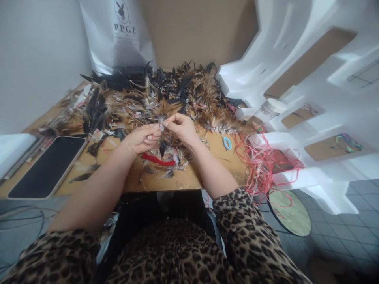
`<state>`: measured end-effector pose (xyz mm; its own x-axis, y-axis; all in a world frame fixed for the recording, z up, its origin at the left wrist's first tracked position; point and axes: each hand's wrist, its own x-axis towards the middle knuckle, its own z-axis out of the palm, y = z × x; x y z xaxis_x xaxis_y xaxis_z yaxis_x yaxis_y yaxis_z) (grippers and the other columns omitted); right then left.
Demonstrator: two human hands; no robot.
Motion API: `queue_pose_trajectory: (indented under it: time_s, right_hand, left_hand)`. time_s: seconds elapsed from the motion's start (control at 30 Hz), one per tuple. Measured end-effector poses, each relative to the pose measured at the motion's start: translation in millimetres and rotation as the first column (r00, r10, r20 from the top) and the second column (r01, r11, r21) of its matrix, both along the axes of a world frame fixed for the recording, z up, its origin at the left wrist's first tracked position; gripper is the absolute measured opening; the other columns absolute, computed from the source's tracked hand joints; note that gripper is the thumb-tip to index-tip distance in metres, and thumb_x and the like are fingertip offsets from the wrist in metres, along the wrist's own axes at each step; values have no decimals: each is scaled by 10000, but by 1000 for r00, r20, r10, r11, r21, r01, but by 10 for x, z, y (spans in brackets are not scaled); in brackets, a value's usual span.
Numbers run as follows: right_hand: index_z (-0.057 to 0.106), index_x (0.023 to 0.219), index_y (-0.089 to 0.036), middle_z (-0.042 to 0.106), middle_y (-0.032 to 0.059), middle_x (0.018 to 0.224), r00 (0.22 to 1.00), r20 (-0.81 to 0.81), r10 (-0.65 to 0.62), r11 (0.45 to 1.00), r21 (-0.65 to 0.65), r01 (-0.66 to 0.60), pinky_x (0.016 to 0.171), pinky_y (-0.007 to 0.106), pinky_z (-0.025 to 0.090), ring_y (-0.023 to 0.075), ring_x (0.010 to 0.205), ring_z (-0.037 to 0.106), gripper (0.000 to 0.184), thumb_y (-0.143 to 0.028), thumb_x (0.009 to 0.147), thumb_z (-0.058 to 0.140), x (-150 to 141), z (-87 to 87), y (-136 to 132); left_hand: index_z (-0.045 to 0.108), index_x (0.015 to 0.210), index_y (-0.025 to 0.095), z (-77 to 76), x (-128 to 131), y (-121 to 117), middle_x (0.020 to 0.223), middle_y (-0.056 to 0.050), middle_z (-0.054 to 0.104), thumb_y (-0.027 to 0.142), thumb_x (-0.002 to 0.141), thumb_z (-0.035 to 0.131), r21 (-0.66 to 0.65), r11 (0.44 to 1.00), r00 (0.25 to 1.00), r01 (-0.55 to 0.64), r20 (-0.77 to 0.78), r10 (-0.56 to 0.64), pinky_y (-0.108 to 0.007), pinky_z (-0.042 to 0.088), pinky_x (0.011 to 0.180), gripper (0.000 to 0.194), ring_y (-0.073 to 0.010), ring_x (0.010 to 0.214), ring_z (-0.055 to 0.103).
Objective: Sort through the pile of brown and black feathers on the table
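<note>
Together, both hands are pinching one small pale feather (161,125) above the wooden table (189,181): the left hand (142,139) is closing thumb and fingers on its lower end, and the right hand (181,127) is nipping it from the other side, fingertips nearly touching. Neither hand is lying open; each is clamping on that same feather.

Judging by its look, the feather is almost weightless, soft in the vane and only slightly stiff along the quill, so it is likely bending or slipping under anything but a light pinch. The quill end seems the safer place to hold; the vane would probably crush or split.

Just beyond the grip a big heap of dark and brown feathers (166,92) is spreading across the table. Right beneath the grip a red strip (156,160) is lying among loose scraps. Off to the left-hand side a phone (49,165) is resting face up, and to the right-hand side a tangle of red string (263,161) is trailing over the edge, with a small blue loop (227,142) nearer in.

Much is hard to make out: the fingers are covering most of the feather, so its length and which end is the quill are unclear.
</note>
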<state>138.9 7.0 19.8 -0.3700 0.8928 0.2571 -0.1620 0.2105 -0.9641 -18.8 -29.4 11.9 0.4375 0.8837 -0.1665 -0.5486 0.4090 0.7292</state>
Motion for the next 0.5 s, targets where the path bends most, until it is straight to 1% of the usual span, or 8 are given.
queue_pose_trajectory:
  time_s: [0.07, 0.13, 0.2, 0.27, 0.4, 0.5]
  right_hand:
    - [568, 663, -146, 592, -22, 645, 998, 48, -39, 999, 24, 37, 613, 212, 413, 74, 598, 502, 230, -337, 640, 694, 38, 5, 30]
    - [575, 664, -142, 597, -19, 644, 995, 81, -49, 998, 34, 47, 611, 212, 410, 75, 596, 503, 222, -333, 644, 687, 68, 7, 50]
    - [580, 664, -139, 599, -19, 634, 994, 102, -37, 999, 27, 35, 604, 211, 405, 73, 583, 499, 216, -325, 639, 688, 85, 11, 53]
    - [582, 662, -136, 589, -24, 610, 994, 111, -23, 1000, 10, 22, 582, 207, 392, 68, 559, 486, 212, -317, 632, 689, 93, 18, 44]
    - [581, 657, -133, 561, -37, 567, 994, 109, -17, 999, -43, 22, 542, 198, 359, 58, 519, 455, 205, -304, 618, 687, 79, 22, 28]
    - [569, 629, -133, 542, -47, 530, 994, 104, -15, 991, -132, 29, 525, 196, 343, 53, 493, 437, 196, -285, 593, 687, 45, -17, 43]
  left_hand:
    - [638, 751, 84, -7, -32, 11, 538, 8, 516, 126, 653, 727, 88, 995, 986, -45, -154, 58, -65, 280, 325, 139, 2, 382, 415]
    - [668, 745, 80, -14, -58, 17, 543, -17, 566, 150, 603, 767, 145, 984, 930, -105, -337, 149, -97, 350, 363, 186, -27, 410, 474]
    - [681, 715, 78, -16, -74, 20, 536, -30, 584, 174, 577, 782, 171, 977, 870, -130, -452, 195, -121, 371, 375, 197, -45, 416, 497]
    - [678, 687, 80, -11, -83, 24, 526, -26, 577, 194, 565, 787, 168, 976, 857, -141, -473, 205, -128, 360, 371, 199, -47, 412, 493]
    - [658, 669, 84, -3, -85, 41, 544, -17, 567, 222, 555, 789, 146, 966, 896, -215, -363, 255, -125, 345, 388, 221, -46, 449, 502]
    - [665, 681, 80, -6, -62, 51, 563, -28, 576, 248, 582, 771, 201, 949, 897, -243, -327, 299, -127, 329, 396, 222, -47, 471, 500]
